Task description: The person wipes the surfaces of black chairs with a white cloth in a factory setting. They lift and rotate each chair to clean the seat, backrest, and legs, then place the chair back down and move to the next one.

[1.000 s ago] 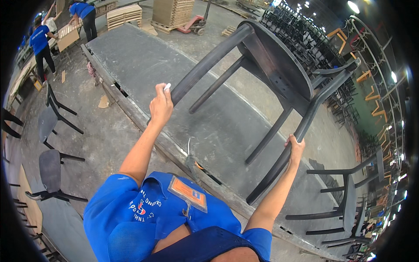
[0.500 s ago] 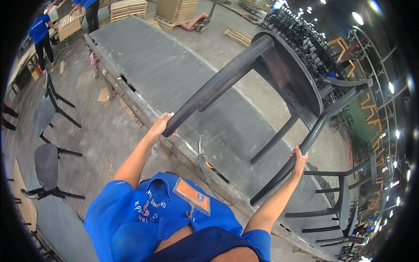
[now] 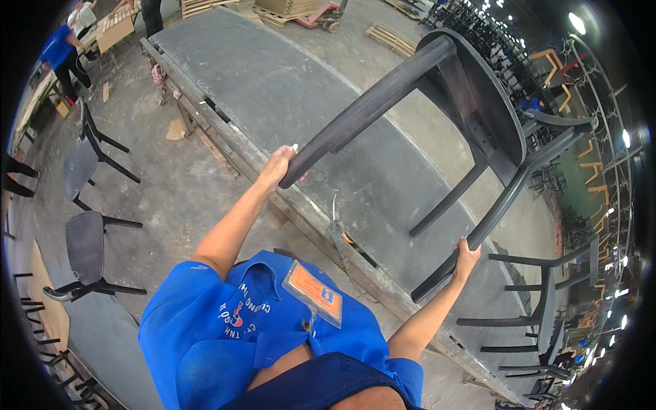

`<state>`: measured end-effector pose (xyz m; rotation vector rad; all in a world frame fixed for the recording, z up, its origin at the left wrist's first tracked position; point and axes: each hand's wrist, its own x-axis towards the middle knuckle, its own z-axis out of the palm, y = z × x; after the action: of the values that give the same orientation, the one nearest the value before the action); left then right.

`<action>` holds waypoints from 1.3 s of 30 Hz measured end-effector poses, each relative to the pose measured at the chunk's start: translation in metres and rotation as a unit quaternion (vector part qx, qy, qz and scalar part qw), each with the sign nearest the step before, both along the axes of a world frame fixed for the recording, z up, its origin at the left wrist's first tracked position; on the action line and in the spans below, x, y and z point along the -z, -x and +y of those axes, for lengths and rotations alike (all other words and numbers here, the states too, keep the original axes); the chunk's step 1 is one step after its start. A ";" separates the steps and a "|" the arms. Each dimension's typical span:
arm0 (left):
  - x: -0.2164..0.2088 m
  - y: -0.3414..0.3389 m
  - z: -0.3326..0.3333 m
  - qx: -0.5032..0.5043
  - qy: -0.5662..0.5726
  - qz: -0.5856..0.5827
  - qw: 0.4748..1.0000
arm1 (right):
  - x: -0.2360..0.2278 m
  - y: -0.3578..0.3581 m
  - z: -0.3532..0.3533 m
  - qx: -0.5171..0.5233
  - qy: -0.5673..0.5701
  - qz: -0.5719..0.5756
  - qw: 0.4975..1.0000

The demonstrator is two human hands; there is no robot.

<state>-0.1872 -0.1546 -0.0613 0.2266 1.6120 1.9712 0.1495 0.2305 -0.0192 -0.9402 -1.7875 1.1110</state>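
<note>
A dark wooden chair (image 3: 471, 113) is held tilted on its side over a long grey-topped table, its legs toward me and its seat and backrest away. My left hand (image 3: 277, 168) is closed around the end of one leg, near the table's front edge. Farther right, my right hand (image 3: 467, 260) grips another leg a little above its tip. The fingers of both hands are partly hidden behind the legs. Below the chair, a hose-like tool with a grey wrapped grip and thin metal hook (image 3: 335, 231) lies at the table edge.
The long table (image 3: 273, 89) stretches from far left to near right. More dark chairs (image 3: 547, 301) lie on its right end. Two chairs (image 3: 85, 249) stand on the floor at left. Stacked pallets and a red pallet jack (image 3: 321, 15) are beyond. A co-worker in blue (image 3: 58, 48) is at far left.
The whole scene has shifted right and slightly up in view. My grip on both chair legs is unchanged. The far-left co-worker leans more.
</note>
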 end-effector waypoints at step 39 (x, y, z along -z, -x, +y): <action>-0.014 0.061 0.041 -0.276 0.240 0.307 0.879 | 0.031 -0.023 -0.019 -0.121 0.125 0.045 0.984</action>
<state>-0.2484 -0.1138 -0.0469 0.2205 2.7836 1.8925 0.1722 0.2115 -0.0499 -0.8143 -1.7483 1.5363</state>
